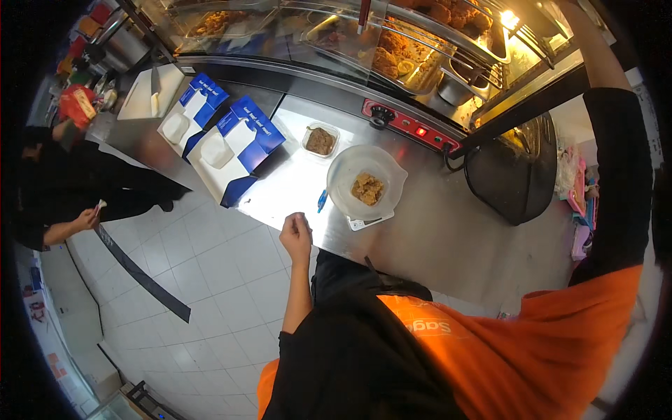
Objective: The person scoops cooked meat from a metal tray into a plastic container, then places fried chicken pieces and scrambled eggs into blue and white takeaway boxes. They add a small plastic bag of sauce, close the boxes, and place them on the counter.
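Note:
My left hand [297, 237] is at the counter's front edge, fingers curled in, with nothing visible in it. A blue pen [322, 201] lies just beyond it. To the pen's right, a translucent plastic bowl [391, 181] with a chunk of brown mashed food [367, 189] sits on a white digital scale [362, 223]. Behind them stands a small clear tub of darker brown food [321, 141]. My right arm [598, 58] reaches up beside the lit food warmer [415, 126]; its hand is out of view past the top edge.
Two open blue-and-white cardboard boxes [236, 152] hold white lidded containers [216, 152]. Farther left, a knife [155, 92] rests on a cutting board [137, 100]. A person in black [79, 178] stands at left. A black bag-like container [506, 178] is at right.

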A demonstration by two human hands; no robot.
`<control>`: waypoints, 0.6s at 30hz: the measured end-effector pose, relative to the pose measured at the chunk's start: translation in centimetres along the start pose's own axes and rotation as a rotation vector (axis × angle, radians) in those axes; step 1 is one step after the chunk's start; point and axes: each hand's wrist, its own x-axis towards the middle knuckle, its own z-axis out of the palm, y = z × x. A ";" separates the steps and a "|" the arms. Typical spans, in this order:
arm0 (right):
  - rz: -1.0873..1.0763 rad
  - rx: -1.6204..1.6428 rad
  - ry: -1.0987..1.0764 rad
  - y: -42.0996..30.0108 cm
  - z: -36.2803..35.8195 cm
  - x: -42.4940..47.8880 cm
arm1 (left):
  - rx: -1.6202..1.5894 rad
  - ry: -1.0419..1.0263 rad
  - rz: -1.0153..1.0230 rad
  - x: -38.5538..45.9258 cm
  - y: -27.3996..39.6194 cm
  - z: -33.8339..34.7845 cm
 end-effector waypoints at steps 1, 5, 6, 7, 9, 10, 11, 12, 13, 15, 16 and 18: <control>-0.001 -0.001 0.001 -0.1 -0.1 -0.1 | -0.013 0.000 0.007 0.0 0.0 0.0; 0.001 -0.001 0.004 -0.3 -0.3 -0.1 | -0.029 -0.008 0.003 -0.1 -0.3 -0.1; 0.005 -0.002 0.005 -0.3 -0.4 0.0 | -0.013 -0.006 0.004 -0.1 -0.1 -0.1; 0.006 -0.002 0.009 -0.2 -0.4 0.0 | 0.003 -0.005 0.005 -0.2 0.1 0.0; 0.006 -0.002 0.010 -0.2 -0.6 -0.1 | 0.018 -0.009 -0.003 -0.2 0.3 -0.1; 0.005 -0.004 0.014 -0.2 -0.7 0.1 | 0.017 -0.014 -0.013 -0.2 0.2 -0.2; 0.005 -0.006 0.015 -0.3 -0.7 0.1 | 0.015 -0.019 -0.022 -0.2 0.2 -0.3; 0.004 -0.007 0.016 -0.3 -0.7 0.1 | 0.019 -0.019 -0.021 -0.1 0.2 -0.3; 0.005 -0.008 0.016 -0.3 -0.8 0.1 | 0.023 -0.019 -0.020 -0.1 0.2 -0.3; 0.007 -0.015 0.021 -0.2 -1.1 0.2 | 0.019 -0.026 -0.022 -0.1 0.2 -0.3; 0.011 -0.018 0.024 -0.1 -1.3 0.3 | 0.010 -0.034 -0.026 -0.1 0.1 -0.3; 0.016 -0.031 0.028 0.2 -1.5 0.6 | 0.004 -0.044 -0.043 -0.1 -0.2 -0.4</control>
